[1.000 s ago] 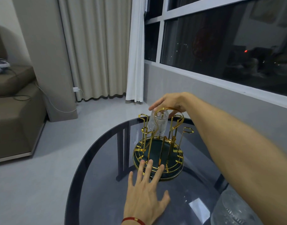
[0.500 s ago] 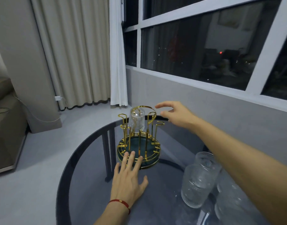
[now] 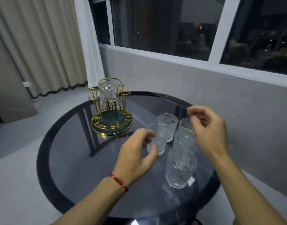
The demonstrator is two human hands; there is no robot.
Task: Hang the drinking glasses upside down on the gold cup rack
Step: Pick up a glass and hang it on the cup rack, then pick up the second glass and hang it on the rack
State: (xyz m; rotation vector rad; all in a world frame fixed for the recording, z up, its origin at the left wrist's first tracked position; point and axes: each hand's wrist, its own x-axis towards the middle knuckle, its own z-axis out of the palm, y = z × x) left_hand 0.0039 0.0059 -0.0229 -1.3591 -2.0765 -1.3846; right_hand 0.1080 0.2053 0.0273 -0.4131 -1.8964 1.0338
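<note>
Fingers [image 3: 151, 147] of the left hand [image 3: 136, 158] curl loosely around an upright glass [image 3: 159, 140], seemingly touching but not yet gripping; the right hand [image 3: 209, 132] hovers open, holding nothing, over three more. One glass [image 3: 106, 92] already hangs inverted on the gold rack [image 3: 111, 111] across the bench [image 3: 71, 159]. Next: close, lift, flip.

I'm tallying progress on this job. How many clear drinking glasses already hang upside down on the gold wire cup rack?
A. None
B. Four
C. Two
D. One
D: a single inverted clear glass sits on a prong of the gold wire cup rack, while four more textured glasses, such as the nearest one, stand upright on the round dark glass table.
</note>
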